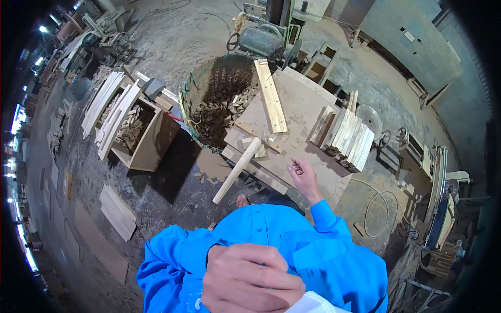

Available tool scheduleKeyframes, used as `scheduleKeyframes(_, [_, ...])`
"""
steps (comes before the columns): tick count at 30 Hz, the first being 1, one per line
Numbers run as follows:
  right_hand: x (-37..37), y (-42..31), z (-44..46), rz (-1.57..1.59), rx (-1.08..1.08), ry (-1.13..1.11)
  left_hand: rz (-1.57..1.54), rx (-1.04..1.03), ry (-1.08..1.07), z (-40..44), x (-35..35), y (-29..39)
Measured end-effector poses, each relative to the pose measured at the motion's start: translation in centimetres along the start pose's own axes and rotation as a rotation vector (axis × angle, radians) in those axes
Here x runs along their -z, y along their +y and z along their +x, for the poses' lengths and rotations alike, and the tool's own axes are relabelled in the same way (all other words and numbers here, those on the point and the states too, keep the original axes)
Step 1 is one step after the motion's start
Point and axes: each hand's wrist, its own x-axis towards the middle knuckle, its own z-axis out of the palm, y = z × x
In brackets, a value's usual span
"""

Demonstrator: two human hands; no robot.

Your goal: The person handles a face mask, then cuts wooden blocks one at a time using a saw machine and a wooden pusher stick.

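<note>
My right hand [305,180] is over the near right part of the plywood table [300,99], palm partly up, fingers loosely bent and apart, with nothing visible in them. Large and close to the camera, my left hand [250,279] is in front of my chest with its fingers curled; a white cloth [318,303] shows beside it, and what the fingers hold is hidden. A round tapered wooden piece [237,169] sticks out over the table's near left edge, beside small wood blocks [254,147]. Farther back lies a long pale board [271,99].
Stacked wood strips [344,138] sit on the table's right side. A woven basket [190,96] of offcuts adjoins its left side. Farther left is an open wooden box [154,141] with scraps and strips. A motor [261,40] is behind the table, and a hose [383,208] lies on the floor.
</note>
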Motion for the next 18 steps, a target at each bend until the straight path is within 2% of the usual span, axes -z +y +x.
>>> scheduleKeyframes(5, [-0.2, 0.3, -0.9, 0.012, -0.016, 0.024, 0.008, -0.096, -0.035, 0.3, 0.2, 0.2])
scheduleKeyframes(7, [-0.5, 0.7, -1.3, -0.021, 0.059, 0.036, 0.082, -0.063, 0.125, 0.1, -1.0, 0.7])
scheduleKeyframes(8, [-0.6, 0.8, -1.4, 0.013, 0.035, 0.032, 0.092, -0.085, 0.115, -0.3, -1.7, 0.9])
scheduleKeyframes(10, [-0.5, 0.7, -1.5, 0.004, 0.059, 0.044, 0.075, -0.01, 0.421, -0.9, -3.1, 1.5])
scheduleKeyframes(13, [-0.3, 0.5, -1.5, -0.015, 0.054, 0.052, 0.184, -0.056, 0.359, 0.2, -2.9, 1.1])
scheduleKeyframes(18, [0.4, 0.7, -2.0, -0.014, 0.003, 0.063, 0.172, -0.089, 0.304, 0.3, -2.7, 1.1])
